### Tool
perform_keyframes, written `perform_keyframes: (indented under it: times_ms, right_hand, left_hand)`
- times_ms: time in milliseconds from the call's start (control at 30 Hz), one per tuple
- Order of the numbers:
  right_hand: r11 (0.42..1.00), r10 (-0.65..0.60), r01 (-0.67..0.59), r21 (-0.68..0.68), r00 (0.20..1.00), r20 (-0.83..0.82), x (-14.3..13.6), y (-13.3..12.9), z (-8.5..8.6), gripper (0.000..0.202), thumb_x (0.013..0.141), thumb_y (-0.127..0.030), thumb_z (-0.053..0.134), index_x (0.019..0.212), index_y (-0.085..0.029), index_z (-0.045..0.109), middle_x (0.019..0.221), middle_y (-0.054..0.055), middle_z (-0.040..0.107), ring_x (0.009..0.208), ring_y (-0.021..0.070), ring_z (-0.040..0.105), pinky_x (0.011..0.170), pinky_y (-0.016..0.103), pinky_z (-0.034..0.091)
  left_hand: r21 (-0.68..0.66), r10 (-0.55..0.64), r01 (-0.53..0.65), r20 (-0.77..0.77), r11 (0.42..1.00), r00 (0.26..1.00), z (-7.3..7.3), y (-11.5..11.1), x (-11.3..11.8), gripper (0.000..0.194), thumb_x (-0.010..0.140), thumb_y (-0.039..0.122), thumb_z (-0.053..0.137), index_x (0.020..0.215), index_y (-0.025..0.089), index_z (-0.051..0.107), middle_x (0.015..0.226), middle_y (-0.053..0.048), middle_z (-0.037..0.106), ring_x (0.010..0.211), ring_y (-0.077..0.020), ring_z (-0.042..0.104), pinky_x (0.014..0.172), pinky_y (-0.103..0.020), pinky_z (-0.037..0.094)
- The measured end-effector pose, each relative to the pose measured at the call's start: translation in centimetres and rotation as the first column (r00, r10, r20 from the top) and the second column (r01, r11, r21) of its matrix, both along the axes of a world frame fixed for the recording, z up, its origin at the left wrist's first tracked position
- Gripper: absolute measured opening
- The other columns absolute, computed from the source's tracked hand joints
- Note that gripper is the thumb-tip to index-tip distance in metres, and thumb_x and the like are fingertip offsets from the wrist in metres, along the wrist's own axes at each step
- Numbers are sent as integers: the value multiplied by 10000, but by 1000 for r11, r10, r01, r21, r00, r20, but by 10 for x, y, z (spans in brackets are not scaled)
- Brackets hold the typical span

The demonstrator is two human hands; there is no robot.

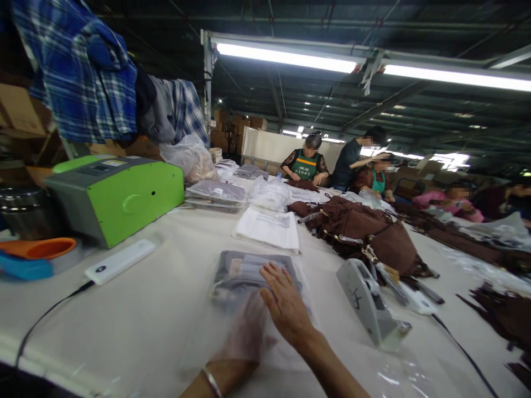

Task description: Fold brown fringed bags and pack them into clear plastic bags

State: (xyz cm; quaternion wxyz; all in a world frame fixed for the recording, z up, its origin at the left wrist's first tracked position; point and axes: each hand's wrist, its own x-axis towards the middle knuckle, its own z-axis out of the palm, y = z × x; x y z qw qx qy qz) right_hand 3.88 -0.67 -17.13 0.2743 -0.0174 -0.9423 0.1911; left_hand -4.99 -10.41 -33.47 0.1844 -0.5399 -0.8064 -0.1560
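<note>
A grey folded fabric item (226, 268) lies inside a clear plastic bag (305, 276) on the white-covered table, with a pale paper or label visible near its top. My right hand (287, 304) rests flat over the bag, fingers stretched out and holding nothing. Through the plastic I see my left hand (246, 326), reaching into the bag's near end toward the grey item. Motion and the film blur its fingers, so their pose is unclear. A bracelet circles the left wrist.
A tape dispenser (367, 304) and heaped brown bags (365, 226) stand to the right. Printed white bags (269, 228) lie ahead. At left are a green machine (136, 196), a white power bank (120, 261) with a cable and tape rolls (41, 249). Co-workers (307, 160) work farther back.
</note>
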Motion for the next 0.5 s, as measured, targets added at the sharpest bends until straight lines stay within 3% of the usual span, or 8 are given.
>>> perform_keyframes:
  times_ms: [100,233,333,433,500]
  right_hand:
    - [990,23,-54,130,973,231,-35,26,-30,530,998,-445,394,1456,-177,393,1508,105,391,1427,287,289,1169,593,197]
    - [967,92,-166,195,937,338,-52,43,-59,593,976,-525,406,1477,-213,352,1526,94,354,1437,295,259,1159,607,214]
    - [958,119,-174,229,964,237,-40,44,-54,563,986,-462,422,1484,-215,334,1524,104,366,1433,282,278,1159,600,228]
    - [962,126,-130,239,991,34,-8,40,-42,469,996,-356,426,1443,-215,399,1453,95,481,1392,250,367,1160,550,278]
    - [966,125,-106,235,990,-70,21,39,-39,413,988,-340,444,1382,-221,474,1364,89,569,1325,235,463,1116,474,386]
  left_hand:
    - [14,-24,25,-73,1000,997,-7,-15,-11,630,782,401,545,1360,151,505,1353,-148,581,1243,-322,522,1031,-467,414]
    - [51,6,2,-161,999,987,-10,-50,-23,652,767,321,517,1382,110,465,1366,-172,565,1250,-334,522,1012,-491,424]
    - [98,65,-44,-230,994,971,-2,-57,-23,667,775,215,464,1430,110,391,1409,-154,528,1289,-305,493,1027,-470,414]
    - [162,121,-83,-241,983,963,16,-42,-21,628,779,109,427,1406,133,423,1380,-120,565,1290,-253,501,1054,-431,403]
    - [162,114,-80,-214,984,970,30,-30,-21,594,808,136,447,1401,131,431,1400,-119,546,1310,-256,481,1074,-435,394]
